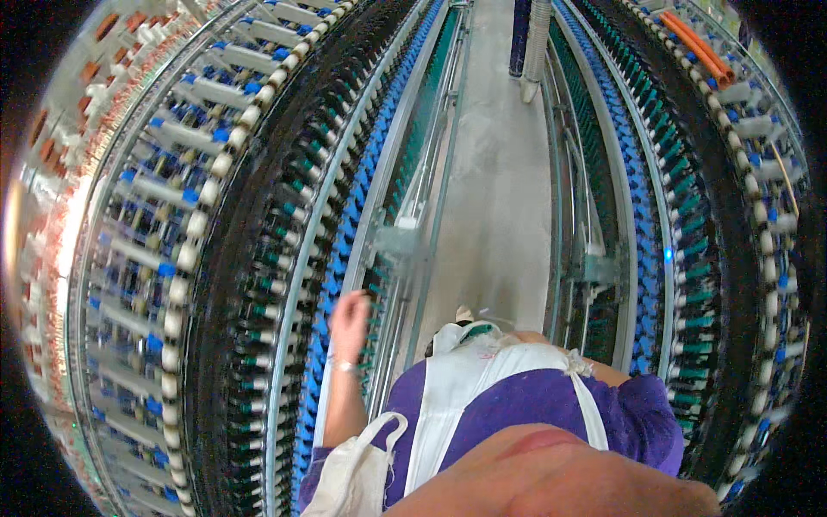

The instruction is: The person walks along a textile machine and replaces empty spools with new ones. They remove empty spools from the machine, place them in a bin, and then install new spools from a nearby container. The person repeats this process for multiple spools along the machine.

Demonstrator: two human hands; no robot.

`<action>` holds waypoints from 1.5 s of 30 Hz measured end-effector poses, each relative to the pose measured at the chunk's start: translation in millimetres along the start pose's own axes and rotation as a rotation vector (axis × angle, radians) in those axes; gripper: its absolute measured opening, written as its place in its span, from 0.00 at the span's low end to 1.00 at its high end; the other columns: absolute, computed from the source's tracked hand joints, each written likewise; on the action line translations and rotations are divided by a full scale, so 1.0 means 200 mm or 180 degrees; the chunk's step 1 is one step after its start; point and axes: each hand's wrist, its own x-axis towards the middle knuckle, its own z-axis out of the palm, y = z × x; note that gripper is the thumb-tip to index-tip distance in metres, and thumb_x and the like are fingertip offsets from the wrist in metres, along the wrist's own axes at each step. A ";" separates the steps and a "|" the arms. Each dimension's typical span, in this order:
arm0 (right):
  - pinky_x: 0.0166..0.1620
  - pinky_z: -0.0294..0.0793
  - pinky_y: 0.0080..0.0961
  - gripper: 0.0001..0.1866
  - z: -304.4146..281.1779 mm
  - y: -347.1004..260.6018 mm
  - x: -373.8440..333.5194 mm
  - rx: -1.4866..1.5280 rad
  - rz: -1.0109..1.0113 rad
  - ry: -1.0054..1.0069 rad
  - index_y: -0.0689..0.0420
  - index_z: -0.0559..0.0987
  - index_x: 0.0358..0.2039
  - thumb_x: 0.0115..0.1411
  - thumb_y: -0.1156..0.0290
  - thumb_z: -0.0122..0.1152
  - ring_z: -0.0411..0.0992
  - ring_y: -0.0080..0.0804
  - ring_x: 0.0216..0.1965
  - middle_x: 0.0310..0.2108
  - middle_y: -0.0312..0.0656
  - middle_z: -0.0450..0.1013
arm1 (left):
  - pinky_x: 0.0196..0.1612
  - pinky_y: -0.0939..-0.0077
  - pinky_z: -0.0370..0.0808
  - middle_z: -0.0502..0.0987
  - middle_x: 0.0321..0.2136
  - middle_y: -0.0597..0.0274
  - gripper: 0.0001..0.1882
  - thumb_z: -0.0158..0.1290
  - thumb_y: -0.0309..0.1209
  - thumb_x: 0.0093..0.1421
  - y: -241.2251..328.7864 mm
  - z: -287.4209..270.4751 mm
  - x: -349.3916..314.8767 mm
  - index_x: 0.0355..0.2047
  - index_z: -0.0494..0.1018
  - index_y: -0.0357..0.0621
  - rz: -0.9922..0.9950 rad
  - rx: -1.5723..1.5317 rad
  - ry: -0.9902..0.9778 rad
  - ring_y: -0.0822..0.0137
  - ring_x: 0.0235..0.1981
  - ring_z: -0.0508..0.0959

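My left hand (349, 323) is raised beside the spinning machine on the left, over its lower rail and next to the row of blue parts (351, 211). Its fingers look curled together; a small dark spot shows at their tips, too small to name. A band circles that wrist. Behind the blue parts runs a long row of dark green and white spindles (280, 284). My right arm bends down beside my body in its purple sleeve (642, 418), and the right hand is hidden.
A matching machine with green spindles (685, 250) lines the right side. Between them runs a narrow grey floor aisle (491, 172). A ribbed pale hose (536, 43) hangs at the far end. Orange tubes (698, 47) lie atop the right machine. A white cloth bag (353, 470) hangs at my left side.
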 end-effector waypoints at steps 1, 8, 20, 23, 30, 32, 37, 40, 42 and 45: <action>0.53 0.66 0.34 0.25 -0.17 -0.02 0.03 -0.0011 0.0193 0.0026 0.55 0.75 0.50 0.62 0.50 0.49 0.69 0.42 0.52 0.52 0.46 0.71 | 0.49 0.75 0.71 0.77 0.41 0.59 0.16 0.53 0.31 0.61 -0.04 0.25 0.20 0.49 0.72 0.40 -0.0168 -0.0616 -0.0493 0.68 0.43 0.75; 0.45 0.71 0.41 0.20 -1.13 0.08 0.42 0.0771 -0.0507 0.1319 0.50 0.78 0.43 0.59 0.51 0.50 0.73 0.51 0.42 0.40 0.50 0.76 | 0.52 0.69 0.68 0.75 0.47 0.57 0.32 0.47 0.54 0.62 -0.12 1.71 1.17 0.54 0.68 0.40 -0.0274 -0.0769 -0.4054 0.66 0.46 0.74; 0.44 0.73 0.45 0.21 -3.12 0.70 1.80 -0.0566 -0.1131 0.0634 0.47 0.76 0.48 0.59 0.50 0.49 0.74 0.50 0.41 0.39 0.46 0.76 | 0.54 0.63 0.68 0.74 0.49 0.51 0.24 0.45 0.47 0.63 0.11 2.31 2.99 0.51 0.71 0.43 0.1072 0.0250 -0.4412 0.52 0.51 0.73; 0.40 0.74 0.45 0.17 -3.60 0.74 2.17 -0.0688 -0.1387 0.0263 0.46 0.78 0.43 0.56 0.54 0.53 0.75 0.50 0.39 0.37 0.47 0.77 | 0.53 0.63 0.68 0.74 0.49 0.51 0.24 0.45 0.47 0.63 0.27 2.44 3.37 0.51 0.71 0.43 0.0715 0.0234 -0.4157 0.52 0.50 0.73; 0.38 0.74 0.45 0.17 -4.71 0.74 3.15 -0.1480 -0.0978 -0.0390 0.48 0.79 0.40 0.55 0.53 0.52 0.75 0.51 0.36 0.33 0.48 0.77 | 0.53 0.62 0.69 0.74 0.48 0.50 0.24 0.47 0.47 0.62 0.22 3.13 4.59 0.50 0.72 0.43 0.1355 -0.0208 -0.2992 0.52 0.50 0.73; 0.38 0.74 0.44 0.18 -5.09 0.72 3.34 -0.1447 -0.1445 -0.0125 0.49 0.79 0.40 0.57 0.53 0.50 0.75 0.50 0.36 0.33 0.49 0.77 | 0.53 0.62 0.69 0.74 0.48 0.50 0.24 0.47 0.47 0.62 0.28 3.31 5.02 0.50 0.72 0.43 0.1619 -0.0156 -0.2891 0.52 0.49 0.74; 0.41 0.74 0.44 0.20 -5.95 0.57 3.82 -0.1727 -0.0986 -0.0732 0.56 0.79 0.42 0.55 0.57 0.53 0.75 0.51 0.39 0.34 0.52 0.77 | 0.57 0.60 0.65 0.71 0.51 0.44 0.29 0.51 0.48 0.59 0.55 3.63 5.94 0.54 0.68 0.40 0.0607 0.1043 -0.4105 0.49 0.53 0.71; 0.45 0.73 0.42 0.21 -6.43 0.61 4.25 -0.1285 -0.0710 -0.0690 0.56 0.78 0.44 0.55 0.57 0.51 0.74 0.51 0.42 0.40 0.52 0.76 | 0.51 0.60 0.70 0.76 0.44 0.48 0.27 0.47 0.52 0.61 0.60 3.88 6.43 0.46 0.74 0.41 0.1312 0.1536 -0.4172 0.51 0.47 0.75; 0.47 0.73 0.39 0.22 -6.82 0.70 4.64 -0.1345 -0.0658 -0.0129 0.54 0.77 0.48 0.54 0.59 0.52 0.74 0.48 0.44 0.42 0.50 0.76 | 0.50 0.60 0.70 0.76 0.43 0.44 0.31 0.41 0.56 0.62 0.60 4.09 6.77 0.44 0.74 0.37 0.1156 0.1072 -0.4423 0.50 0.47 0.75; 0.44 0.74 0.40 0.21 -7.39 0.82 5.13 -0.0943 -0.0905 0.0736 0.56 0.76 0.47 0.54 0.63 0.52 0.76 0.45 0.39 0.37 0.50 0.78 | 0.49 0.59 0.71 0.77 0.43 0.43 0.33 0.39 0.57 0.63 0.72 4.31 7.28 0.45 0.73 0.36 0.0574 0.0653 -0.4367 0.49 0.45 0.77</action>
